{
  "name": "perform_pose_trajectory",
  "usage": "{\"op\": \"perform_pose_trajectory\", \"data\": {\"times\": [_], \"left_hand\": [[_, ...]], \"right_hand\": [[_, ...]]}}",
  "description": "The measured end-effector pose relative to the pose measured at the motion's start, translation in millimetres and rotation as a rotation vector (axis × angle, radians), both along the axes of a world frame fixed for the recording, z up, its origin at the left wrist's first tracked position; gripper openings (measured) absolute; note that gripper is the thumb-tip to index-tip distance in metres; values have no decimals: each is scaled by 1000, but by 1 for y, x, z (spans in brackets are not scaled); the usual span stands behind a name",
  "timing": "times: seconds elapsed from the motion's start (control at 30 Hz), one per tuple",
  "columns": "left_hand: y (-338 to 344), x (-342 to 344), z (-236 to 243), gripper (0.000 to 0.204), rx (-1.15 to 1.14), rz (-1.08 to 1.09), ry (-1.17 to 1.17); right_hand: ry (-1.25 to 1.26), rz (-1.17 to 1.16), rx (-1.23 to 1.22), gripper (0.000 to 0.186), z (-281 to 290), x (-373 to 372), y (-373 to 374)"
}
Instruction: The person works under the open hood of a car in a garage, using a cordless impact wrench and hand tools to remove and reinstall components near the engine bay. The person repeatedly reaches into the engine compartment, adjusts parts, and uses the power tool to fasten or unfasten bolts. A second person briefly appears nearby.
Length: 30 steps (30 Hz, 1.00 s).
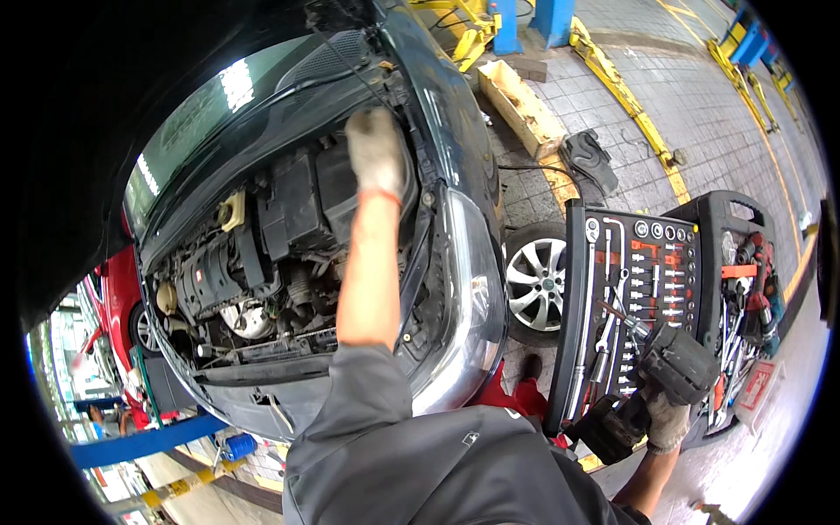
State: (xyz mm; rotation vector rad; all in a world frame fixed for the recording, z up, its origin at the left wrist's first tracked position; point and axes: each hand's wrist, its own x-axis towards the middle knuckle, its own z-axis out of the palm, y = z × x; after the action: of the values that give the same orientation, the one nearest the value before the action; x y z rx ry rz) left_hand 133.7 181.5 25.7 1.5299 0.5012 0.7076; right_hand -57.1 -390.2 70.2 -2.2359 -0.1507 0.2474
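My left hand point(376, 156), in a pale work glove, reaches into the open engine bay point(302, 210) of a dark car. It is over the far right part of the bay, beside a black plastic cover point(337, 179). Its fingers look curled, and what they grip, if anything, is hidden. Low on the right, my gloved right hand point(667, 424) is wrapped round the handle of a black cordless impact wrench point(678, 363). A long thin shaft points from the wrench's nose to the upper left, above an open tool case point(643, 289) of sockets and wrenches.
Beyond the headlight point(472, 297) lies a wheel point(535, 284) on the tiled floor. Behind it are a wooden box point(523, 109) and yellow lift arms point(630, 101). A black tray point(744, 297) of loose tools adjoins the case. A red car point(118, 289) stands far left.
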Motion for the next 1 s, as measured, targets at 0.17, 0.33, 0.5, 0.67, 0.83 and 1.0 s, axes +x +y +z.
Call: {"op": "perform_pose_trajectory", "data": {"times": [0.17, 0.33, 0.5, 0.67, 0.83, 1.0], "left_hand": [[-193, -133, 47, 62, 997, -650, -218], [-271, -193, 58, 78, 923, -965, 44], [-288, -221, 40, 57, 1056, -904, 59], [-307, -238, 40, 46, 1135, -864, 65], [-308, -233, 25, 40, 1049, -808, 74], [-318, -235, -12, 35, 830, -814, 362]], "right_hand": [[106, 112, 78, 51, -18, -3, -3], [-60, 451, -157, 46, -20, 2, -4], [-89, 569, -202, 51, -27, -10, -16], [1, 439, 65, 53, -27, -26, -33], [-14, 372, 106, 47, -7, -42, -51], [-347, 449, -287, 38, -28, -59, -105]]}}
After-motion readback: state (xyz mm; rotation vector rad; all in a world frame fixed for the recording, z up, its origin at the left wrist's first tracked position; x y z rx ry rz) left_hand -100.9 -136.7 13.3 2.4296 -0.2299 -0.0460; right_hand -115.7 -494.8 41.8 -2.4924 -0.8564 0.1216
